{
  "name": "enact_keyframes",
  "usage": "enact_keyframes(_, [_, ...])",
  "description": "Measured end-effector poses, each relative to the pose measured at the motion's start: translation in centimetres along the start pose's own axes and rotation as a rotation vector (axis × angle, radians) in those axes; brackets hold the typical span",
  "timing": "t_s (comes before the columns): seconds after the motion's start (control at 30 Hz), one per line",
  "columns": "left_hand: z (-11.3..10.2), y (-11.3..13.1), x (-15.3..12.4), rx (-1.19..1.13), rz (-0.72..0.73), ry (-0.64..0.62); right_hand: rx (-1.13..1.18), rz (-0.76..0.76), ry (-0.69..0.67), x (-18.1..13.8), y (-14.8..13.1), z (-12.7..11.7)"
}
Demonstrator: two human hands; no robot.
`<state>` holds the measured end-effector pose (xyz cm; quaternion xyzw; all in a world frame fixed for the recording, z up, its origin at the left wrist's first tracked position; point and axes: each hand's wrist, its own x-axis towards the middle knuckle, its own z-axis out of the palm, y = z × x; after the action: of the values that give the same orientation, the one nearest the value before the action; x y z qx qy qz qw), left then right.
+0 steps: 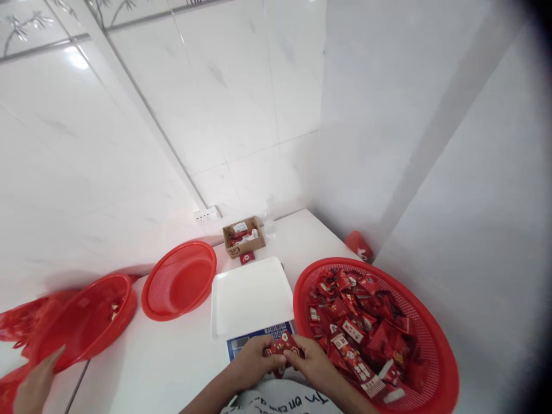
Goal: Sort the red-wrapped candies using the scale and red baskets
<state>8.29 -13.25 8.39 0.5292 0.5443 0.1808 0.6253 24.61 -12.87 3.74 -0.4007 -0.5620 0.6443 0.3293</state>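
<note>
Both my hands meet at the bottom centre over the front of a scale. My left hand (254, 359) and my right hand (311, 359) are closed together on a bunch of small red packets (282, 345). Just behind them is the scale's blue display panel (241, 344) and its white weighing tray (250, 296), which carries nothing. To the right stands a big red basket (435, 351) heaped with several red packets (360, 330); my right hand is beside its near left rim.
An empty red basket (179, 282) leans left of the scale. Another red basin (86, 322) sits at far left, with another person's hand (37, 382) at its edge. A small cardboard box (244, 236), a loose red packet (247, 258) and a wall socket (207, 216) are at the back.
</note>
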Motion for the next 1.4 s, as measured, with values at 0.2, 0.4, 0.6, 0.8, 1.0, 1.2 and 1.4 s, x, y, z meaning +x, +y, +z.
enact_keyframes(0.2, [0.2, 1.3, 0.1, 0.101, 0.042, 0.031, 0.026, 0.068, 0.001, -0.2, 1.1, 0.3])
enact_keyframes(0.4, [-0.1, 0.5, 0.4, 0.130, 0.037, -0.006, 0.140, 0.083, -0.028, -0.7, 0.9, 0.5])
enact_keyframes(0.6, [-0.8, 0.0, -0.4, 0.211, -0.069, -0.087, 0.078, 0.133, 0.001, -1.0, -0.2, 1.5])
enact_keyframes(0.8, [-2.8, -1.3, -1.8, 0.215, -0.044, -0.120, -0.023, 0.124, 0.074, 0.0, 0.1, 4.7])
enact_keyframes(1.0, [-5.8, -3.0, -3.6, 0.205, -0.040, -0.223, -0.132, 0.048, 0.096, 1.0, 0.6, 8.5])
enact_keyframes(1.2, [-7.6, -3.7, -4.5, 0.059, 0.021, -0.295, -0.178, 0.050, 0.171, 0.8, -0.6, 11.1])
enact_keyframes(1.4, [-7.7, -5.6, -4.2, -0.029, 0.050, -0.276, -0.043, 0.127, 0.228, -0.3, -0.8, 12.7])
